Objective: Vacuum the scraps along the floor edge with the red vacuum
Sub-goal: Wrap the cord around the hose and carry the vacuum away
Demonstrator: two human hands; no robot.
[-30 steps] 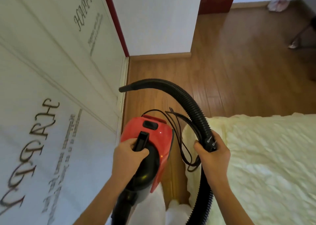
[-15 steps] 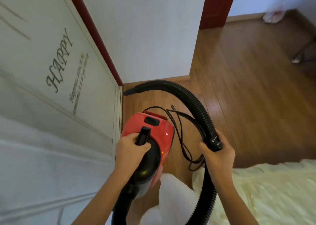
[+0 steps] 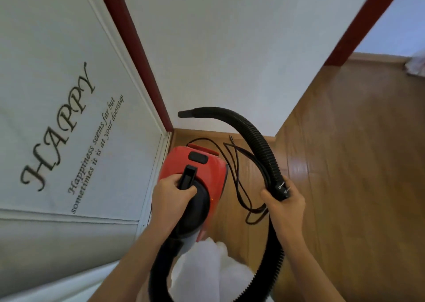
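Bed gone; hands point(image 3: 171, 192) point(image 3: 284, 200) clasp vacuum point(image 3: 202, 163), hose point(image 3: 264, 145).

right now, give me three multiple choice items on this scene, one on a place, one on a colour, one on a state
1. Where is the hose nozzle?
A. lying flat on the floor
B. raised, pointing toward the left wall
C. inside the vacuum body

2. What colour is the vacuum body?
A. red
B. blue
C. yellow

3. What is the plug's state?
A. in a wall socket
B. lying on the floor
C. unplugged, held against the hose in the right hand

Answers: 1 B, the tip hangs in front of the white wall above the floor. 2 A, red shell under the left hand. 3 C, its bare prongs show above the fingers.
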